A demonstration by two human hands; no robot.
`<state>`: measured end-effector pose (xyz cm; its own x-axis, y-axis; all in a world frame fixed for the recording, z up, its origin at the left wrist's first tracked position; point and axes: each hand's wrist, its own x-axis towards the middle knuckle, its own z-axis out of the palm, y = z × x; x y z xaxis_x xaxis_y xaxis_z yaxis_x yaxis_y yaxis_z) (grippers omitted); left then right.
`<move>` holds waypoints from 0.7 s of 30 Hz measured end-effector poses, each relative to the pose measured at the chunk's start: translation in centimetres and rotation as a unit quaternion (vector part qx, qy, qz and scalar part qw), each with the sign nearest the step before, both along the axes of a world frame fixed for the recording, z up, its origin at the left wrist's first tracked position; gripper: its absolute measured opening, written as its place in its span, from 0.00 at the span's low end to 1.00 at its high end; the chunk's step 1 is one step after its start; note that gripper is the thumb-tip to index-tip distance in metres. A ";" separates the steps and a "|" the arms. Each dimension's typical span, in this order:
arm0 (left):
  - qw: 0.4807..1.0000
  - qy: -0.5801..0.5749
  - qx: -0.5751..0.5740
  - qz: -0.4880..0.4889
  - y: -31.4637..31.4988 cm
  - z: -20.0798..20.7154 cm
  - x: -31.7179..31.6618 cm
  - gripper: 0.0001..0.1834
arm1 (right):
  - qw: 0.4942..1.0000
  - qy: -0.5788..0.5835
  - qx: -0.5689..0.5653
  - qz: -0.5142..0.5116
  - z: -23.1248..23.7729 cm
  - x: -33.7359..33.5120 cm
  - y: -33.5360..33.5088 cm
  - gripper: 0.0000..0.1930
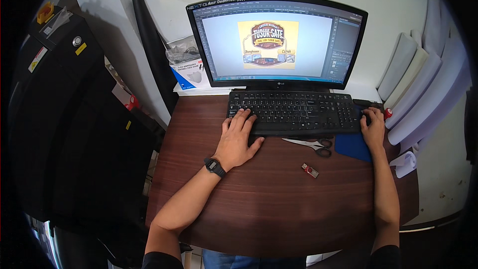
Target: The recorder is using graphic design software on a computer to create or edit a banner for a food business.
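So the keyboard is sitting crossways in front of this person, its long axis running left to right over the tabletop, and the hands are splitting it between them. The left hand is the closer one, no contest: it's lying over the keyboard's left end, fingers pointing away from the body and touching the keys, thumb sticking out to the right along the near edge. It's looking loose and spread, gripping nothing.

The right hand is hovering around the other end, just past the keyboard's right side, resting by the blue pad. Its fingers are curling over something dark, probably a mouse, but the hand's hiding most of it, so I honestly can't tell how tightly it's closing. The two hands are sitting well apart, with most of the keyboard's length between them.

On the near side of the keyboard, scissors are lying blades-left, and a red and silver USB stick is resting a bit farther out. Behind the keyboard, a monitor is glowing away.
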<state>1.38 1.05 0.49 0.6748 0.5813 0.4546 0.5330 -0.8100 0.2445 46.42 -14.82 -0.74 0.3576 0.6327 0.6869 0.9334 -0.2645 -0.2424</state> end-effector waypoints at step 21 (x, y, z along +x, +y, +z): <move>1.000 -0.017 0.011 -0.018 -0.2 0.2 0.0 0.35 | 1.000 0.004 0.000 -0.003 0.0 -0.1 -0.2 0.10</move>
